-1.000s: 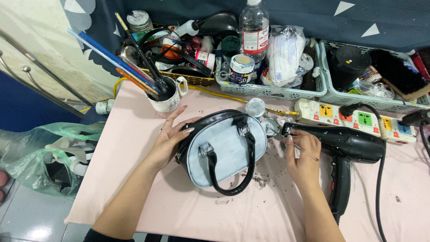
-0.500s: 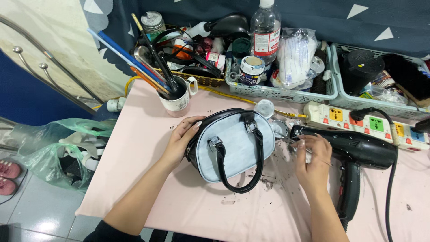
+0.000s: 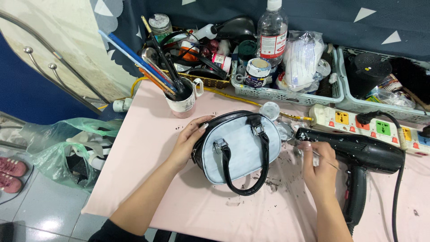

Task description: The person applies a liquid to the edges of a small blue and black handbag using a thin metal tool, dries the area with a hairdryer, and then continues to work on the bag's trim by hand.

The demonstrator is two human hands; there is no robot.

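While the pale blue handbag (image 3: 239, 150) lies flat near the middle of the pink counter (image 3: 139, 152), it is steadied at its left edge by the left hand (image 3: 190, 141), fingers spread wide and pressed on the black trim. Nothing is gripped by that hand; the palm just rests on the bag. 2 black handles are seen looped across the bag's front face.

Right of the bag, the right hand (image 3: 316, 168) is closed narrow around a thin tool (image 3: 327, 160), pinched between fingertips; the tool's tip cannot be made out. That hand is kept just off the bag's right edge, apart from it.

A black hair dryer (image 3: 358, 154) is laid further right of the bag, nozzle toward it, touching the right hand's far side or nearly so. A small open tin (image 3: 285, 131) and a round white lid (image 3: 270, 110) sit just beyond the bag's upper right corner. A white power strip (image 3: 371, 127) runs behind the dryer. A mug of brushes (image 3: 181, 96) stands beyond the bag's upper left. Dark flecks are scattered on the counter below and right of the bag.
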